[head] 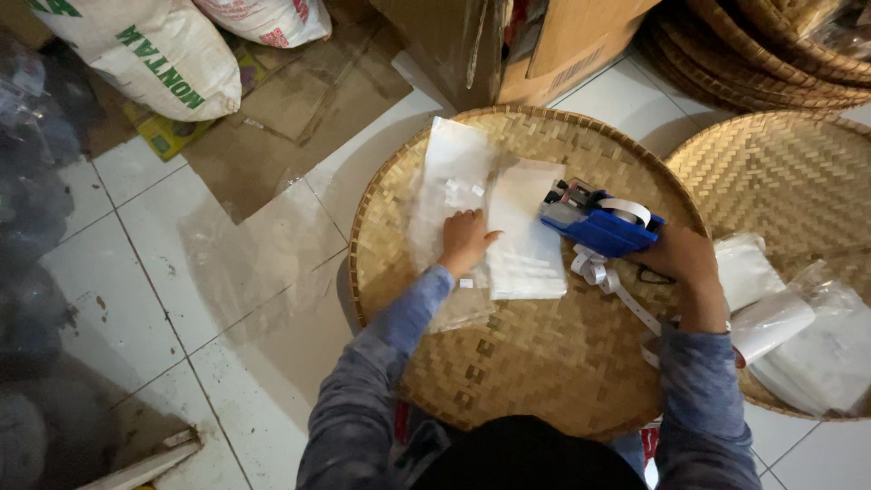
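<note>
- Right hand (676, 259) is wrapped tight round the grip of a blue label gun (599, 225), nose aimed toward 10 o'clock, white tape (610, 277) curling out underneath.
- Left hand (465, 240) lies palm down, fingers loosely spread, pressing clear bags (526, 231) flat, gripping nothing.
- Bags look thin and see-through white, stacked at the middle of a round woven tray (544, 363).
- More bags (817, 354) sit on a second tray (798, 172) at 3 o'clock.
- Sack (154, 54) at 10 o'clock, box (544, 45) at 12.

Bags (490, 218) crowd tray (544, 381); its near half lies bare.
</note>
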### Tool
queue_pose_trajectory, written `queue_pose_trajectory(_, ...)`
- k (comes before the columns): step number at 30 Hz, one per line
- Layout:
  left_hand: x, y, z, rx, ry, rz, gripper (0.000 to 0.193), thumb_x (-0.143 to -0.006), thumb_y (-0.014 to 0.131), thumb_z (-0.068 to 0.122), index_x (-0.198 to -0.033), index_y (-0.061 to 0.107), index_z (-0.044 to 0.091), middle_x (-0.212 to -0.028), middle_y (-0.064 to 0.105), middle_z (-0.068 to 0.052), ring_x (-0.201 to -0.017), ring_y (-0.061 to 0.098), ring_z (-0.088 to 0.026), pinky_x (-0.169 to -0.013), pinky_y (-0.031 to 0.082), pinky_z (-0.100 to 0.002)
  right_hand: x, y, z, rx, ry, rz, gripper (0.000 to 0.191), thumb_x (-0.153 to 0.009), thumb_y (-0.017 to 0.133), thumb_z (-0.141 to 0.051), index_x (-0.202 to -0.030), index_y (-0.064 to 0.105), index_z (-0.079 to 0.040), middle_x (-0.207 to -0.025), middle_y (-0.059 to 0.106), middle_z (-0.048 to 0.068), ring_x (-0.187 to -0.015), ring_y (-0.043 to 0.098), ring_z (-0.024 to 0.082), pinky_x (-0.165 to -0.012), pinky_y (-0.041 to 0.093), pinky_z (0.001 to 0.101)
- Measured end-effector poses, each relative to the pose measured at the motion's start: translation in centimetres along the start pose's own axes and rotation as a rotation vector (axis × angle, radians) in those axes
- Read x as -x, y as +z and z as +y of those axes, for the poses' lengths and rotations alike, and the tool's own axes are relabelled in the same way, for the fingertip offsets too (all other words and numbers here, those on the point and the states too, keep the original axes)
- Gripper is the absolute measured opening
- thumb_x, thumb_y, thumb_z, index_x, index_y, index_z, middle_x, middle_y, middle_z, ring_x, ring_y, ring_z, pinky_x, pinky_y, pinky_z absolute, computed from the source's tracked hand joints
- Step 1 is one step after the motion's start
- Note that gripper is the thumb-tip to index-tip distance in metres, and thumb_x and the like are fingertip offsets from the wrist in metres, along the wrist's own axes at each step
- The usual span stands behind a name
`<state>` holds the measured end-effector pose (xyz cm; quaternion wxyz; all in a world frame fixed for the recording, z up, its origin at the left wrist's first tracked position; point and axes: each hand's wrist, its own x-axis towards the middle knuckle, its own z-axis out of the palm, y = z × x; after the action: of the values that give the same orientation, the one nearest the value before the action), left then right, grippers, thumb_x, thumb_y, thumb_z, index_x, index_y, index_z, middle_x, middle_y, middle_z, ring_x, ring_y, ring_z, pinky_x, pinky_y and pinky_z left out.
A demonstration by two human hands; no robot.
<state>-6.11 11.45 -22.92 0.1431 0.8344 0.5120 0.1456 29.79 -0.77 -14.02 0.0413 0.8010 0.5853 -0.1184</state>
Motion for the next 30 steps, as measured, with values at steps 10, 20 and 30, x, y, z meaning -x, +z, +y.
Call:
queue_pose_trajectory(10,-0.1,0.1,-0.2,0.041,0.003,-0.063,0.045,-0.085,0.075,0.052,-0.078,0.071,0.008,-0.078,0.073,-0.014,-0.078,0.071,-0.036,-0.069,0.052,-0.052,0.1,0.9,-0.4,0.071,-0.016,0.067,0.063,-0.065,0.079,-0.063,-0.11,0.078,-0.019,-0.093,0.077,0.018,-0.086,0.075,0.039,-0.073,0.059,0.0493)
queue_pose_trajectory(20,-0.6,1.9,-1.1,0.076,0.001,-0.014,0.042,-0.082,0.078,0.048,-0.079,0.071,0.007,-0.078,0.073,-0.015,-0.077,0.071,-0.037,-0.068,0.052,-0.052,0.3,1.9,-1.6,0.055,-0.001,0.239,0.058,-0.075,0.075,-0.065,-0.106,0.078,-0.016,-0.092,0.076,0.02,-0.086,0.073,0.04,-0.073,0.058,0.0497)
queue_pose_trajectory(30,-0.6,1.6,-0.7,0.115,0.006,0.061,0.024,-0.087,0.071,0.034,-0.077,0.071,0.012,-0.074,0.073,-0.011,-0.074,0.07,-0.035,-0.068,0.047,-0.055,0.4,0.9,-0.8,-0.077,-0.097,0.089,0.062,-0.07,0.077,-0.064,-0.111,0.077,-0.018,-0.093,0.078,0.016,-0.088,0.075,0.037,-0.072,0.058,0.0485)
